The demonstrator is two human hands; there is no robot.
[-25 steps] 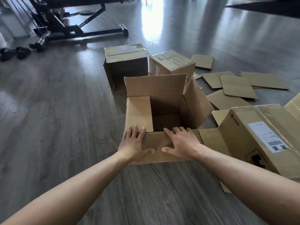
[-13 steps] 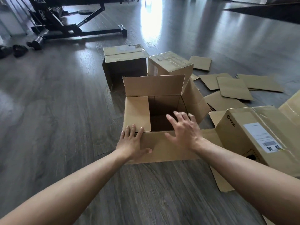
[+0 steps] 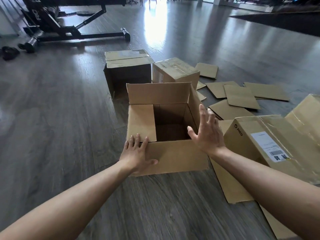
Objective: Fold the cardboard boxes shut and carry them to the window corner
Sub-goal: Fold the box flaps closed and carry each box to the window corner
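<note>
So far: open cardboard box [image 3: 166,153], left flap [image 3: 141,122] folded in
Left: three flaps, carrying
Left hand [image 3: 136,153]: flat on near flap
Right hand [image 3: 207,134]: spread, empty

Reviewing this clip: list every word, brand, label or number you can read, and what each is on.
"PICO", with a round logo: side of the labelled box at right.
White shipping label on that box: barcode and print too blurred to read.
White letters on the black exercise frame: partly cut off, unreadable.
Pale label on the far closed box: unreadable.
</note>
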